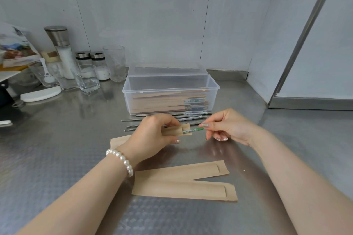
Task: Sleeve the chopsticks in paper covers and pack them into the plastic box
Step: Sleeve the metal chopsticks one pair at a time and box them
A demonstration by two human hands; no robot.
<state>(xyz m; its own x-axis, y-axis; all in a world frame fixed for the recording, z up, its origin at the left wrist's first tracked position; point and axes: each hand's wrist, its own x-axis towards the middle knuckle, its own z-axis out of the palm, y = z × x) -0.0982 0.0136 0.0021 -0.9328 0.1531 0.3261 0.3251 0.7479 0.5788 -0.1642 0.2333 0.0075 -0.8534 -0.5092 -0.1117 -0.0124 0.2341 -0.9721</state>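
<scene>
My left hand (152, 133) grips a brown paper cover (176, 130) near its open end, above the steel counter. A chopstick (193, 130) with a green patterned top pokes out of that cover to the right. My right hand (227, 128) pinches the chopstick's green end between thumb and forefinger. Behind my hands, several loose metal chopsticks (164, 119) lie on the counter in front of the clear plastic box (170, 89). The box stands open and holds several sleeved chopsticks. Two empty paper covers (181, 181) lie close to me, and another (118, 140) shows partly under my left wrist.
At the back left stand a salt grinder (61, 49), small shaker jars (91, 63), and drinking glasses (114, 63). A white flat lid (41, 94) lies near them. The tiled wall (162, 15) runs behind the box, and a metal-edged panel (309, 101) rises at the right.
</scene>
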